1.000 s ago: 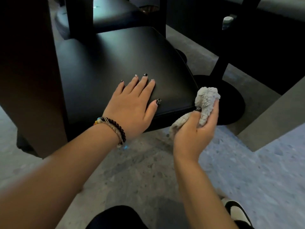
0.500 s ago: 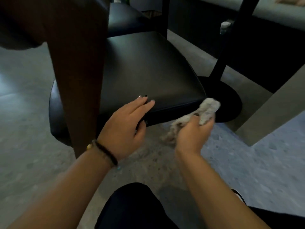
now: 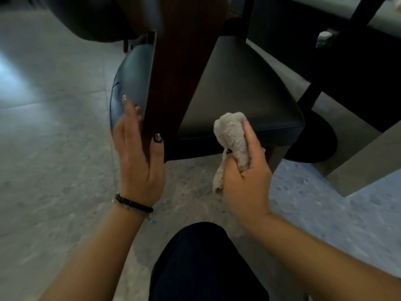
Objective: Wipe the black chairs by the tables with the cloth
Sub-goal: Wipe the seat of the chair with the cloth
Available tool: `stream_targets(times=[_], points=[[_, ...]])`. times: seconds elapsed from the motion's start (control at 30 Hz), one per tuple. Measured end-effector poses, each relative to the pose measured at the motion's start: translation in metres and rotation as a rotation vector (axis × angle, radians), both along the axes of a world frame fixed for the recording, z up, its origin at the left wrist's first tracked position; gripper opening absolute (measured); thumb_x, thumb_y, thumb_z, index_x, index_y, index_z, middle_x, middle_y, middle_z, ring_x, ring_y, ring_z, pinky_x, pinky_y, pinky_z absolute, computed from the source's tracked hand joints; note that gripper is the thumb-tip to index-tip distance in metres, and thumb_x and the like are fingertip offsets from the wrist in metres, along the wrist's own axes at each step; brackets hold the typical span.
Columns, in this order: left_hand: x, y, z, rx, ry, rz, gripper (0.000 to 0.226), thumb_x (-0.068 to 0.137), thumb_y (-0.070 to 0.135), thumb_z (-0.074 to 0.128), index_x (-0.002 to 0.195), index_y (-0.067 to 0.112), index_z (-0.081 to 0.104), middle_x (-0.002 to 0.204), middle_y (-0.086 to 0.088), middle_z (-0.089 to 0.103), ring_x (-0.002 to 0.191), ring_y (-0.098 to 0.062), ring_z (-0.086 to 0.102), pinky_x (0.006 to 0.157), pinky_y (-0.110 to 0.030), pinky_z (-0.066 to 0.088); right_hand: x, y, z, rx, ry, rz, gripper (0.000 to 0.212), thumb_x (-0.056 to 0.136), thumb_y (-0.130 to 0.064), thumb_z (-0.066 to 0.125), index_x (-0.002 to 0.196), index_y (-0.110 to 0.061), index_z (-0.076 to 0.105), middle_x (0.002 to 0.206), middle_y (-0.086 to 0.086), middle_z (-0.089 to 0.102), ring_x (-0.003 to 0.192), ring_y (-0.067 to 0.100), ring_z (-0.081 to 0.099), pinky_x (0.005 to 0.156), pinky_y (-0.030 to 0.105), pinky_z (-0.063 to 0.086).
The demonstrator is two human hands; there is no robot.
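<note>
A black padded chair seat [image 3: 238, 94] fills the middle of the head view. Its dark brown wooden back upright [image 3: 180, 61] crosses in front of it. My left hand [image 3: 138, 161] grips the lower end of that upright, thumb on the near face and fingers round the far side against the seat's left edge. My right hand [image 3: 247, 179] holds a bunched grey cloth [image 3: 232, 135], whose top lies against the seat's front edge. A tail of the cloth hangs below my fist.
A black table pole [image 3: 314, 90] on a round black base [image 3: 314, 144] stands just right of the seat. A grey block [image 3: 364, 161] juts in at the right. Another dark chair [image 3: 97, 18] hangs over the top left. My dark-clothed knee [image 3: 201, 257] is at the bottom, above speckled floor.
My left hand left the seat top, slid over the seat's front edge, and now grips the wooden upright. My right hand kept the cloth and moved left along the seat's front edge.
</note>
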State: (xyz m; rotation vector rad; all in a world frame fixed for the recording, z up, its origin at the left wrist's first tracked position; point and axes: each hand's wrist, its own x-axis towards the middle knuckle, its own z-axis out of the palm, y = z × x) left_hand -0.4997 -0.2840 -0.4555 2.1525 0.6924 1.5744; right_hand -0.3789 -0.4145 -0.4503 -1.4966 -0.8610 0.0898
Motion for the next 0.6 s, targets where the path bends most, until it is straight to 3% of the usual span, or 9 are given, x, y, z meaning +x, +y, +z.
stream_targets(times=[0.03, 0.1, 0.17, 0.27, 0.33, 0.47, 0.6], points=[[-0.002, 0.002, 0.005, -0.114, -0.008, -0.043, 0.061, 0.1, 0.031, 0.039, 0.152, 0.013, 0.013, 0.13, -0.007, 0.045, 0.118, -0.02, 0.048, 0.098, -0.045, 0.045, 0.009, 0.001, 0.001, -0.028, -0.248, 0.057, 0.058, 0.09, 0.005, 0.051, 0.146, -0.01, 0.043, 0.148, 0.007, 0.045, 0.138, 0.013, 0.041, 0.112, 0.02, 0.032], [-0.005, 0.008, 0.015, -0.232, -0.019, -0.103, 0.059, 0.098, 0.036, 0.039, 0.149, 0.011, 0.025, 0.119, 0.012, 0.05, 0.103, 0.0, 0.053, 0.089, -0.022, 0.047, 0.038, 0.009, -0.002, -0.09, -0.875, 0.188, 0.042, 0.093, 0.005, 0.054, 0.135, 0.0, 0.053, 0.141, 0.025, 0.048, 0.134, 0.036, 0.046, 0.109, 0.045, 0.041], [-0.005, 0.014, 0.027, -0.223, -0.005, -0.135, 0.049, 0.097, 0.037, 0.038, 0.14, 0.011, 0.039, 0.11, 0.026, 0.051, 0.096, 0.015, 0.052, 0.081, -0.005, 0.041, 0.065, 0.024, -0.008, -0.145, -1.432, 0.338, 0.032, 0.096, -0.004, 0.057, 0.128, -0.006, 0.063, 0.134, 0.024, 0.056, 0.126, 0.046, 0.05, 0.1, 0.059, 0.045], [0.005, 0.017, 0.04, -0.257, 0.055, -0.155, 0.037, 0.096, 0.043, 0.037, 0.122, 0.019, 0.047, 0.092, 0.026, 0.052, 0.083, 0.016, 0.051, 0.071, -0.002, 0.038, 0.077, 0.056, -0.016, -0.192, -1.919, 0.519, 0.035, 0.099, -0.014, 0.052, 0.133, -0.017, 0.06, 0.141, 0.012, 0.054, 0.134, 0.044, 0.042, 0.105, 0.063, 0.038], [0.013, 0.018, 0.04, -0.288, 0.068, -0.1, 0.027, 0.098, 0.041, 0.038, 0.109, 0.018, 0.048, 0.083, 0.02, 0.047, 0.073, 0.013, 0.05, 0.065, -0.004, 0.037, 0.074, 0.072, -0.021, -0.24, -2.071, 0.509, 0.037, 0.1, -0.016, 0.05, 0.136, -0.016, 0.056, 0.146, 0.01, 0.05, 0.139, 0.042, 0.034, 0.108, 0.064, 0.032], [0.015, 0.02, 0.035, -0.294, 0.079, -0.042, 0.022, 0.098, 0.037, 0.038, 0.101, 0.016, 0.046, 0.076, 0.015, 0.045, 0.065, 0.01, 0.048, 0.06, -0.006, 0.036, 0.107, 0.06, -0.024, -0.289, -2.145, 0.475, 0.045, 0.096, -0.013, 0.049, 0.139, 0.001, 0.044, 0.149, 0.02, 0.041, 0.143, 0.037, 0.029, 0.116, 0.059, 0.021], [0.022, 0.017, 0.033, -0.262, 0.031, -0.025, 0.017, 0.101, 0.029, 0.037, 0.101, 0.013, 0.043, 0.076, 0.016, 0.042, 0.065, 0.012, 0.047, 0.06, -0.004, 0.036, 0.14, 0.037, -0.013, -0.306, -2.149, 0.551, 0.035, 0.088, -0.011, 0.061, 0.122, -0.001, 0.064, 0.135, 0.015, 0.059, 0.137, 0.033, 0.042, 0.112, 0.054, 0.03]])
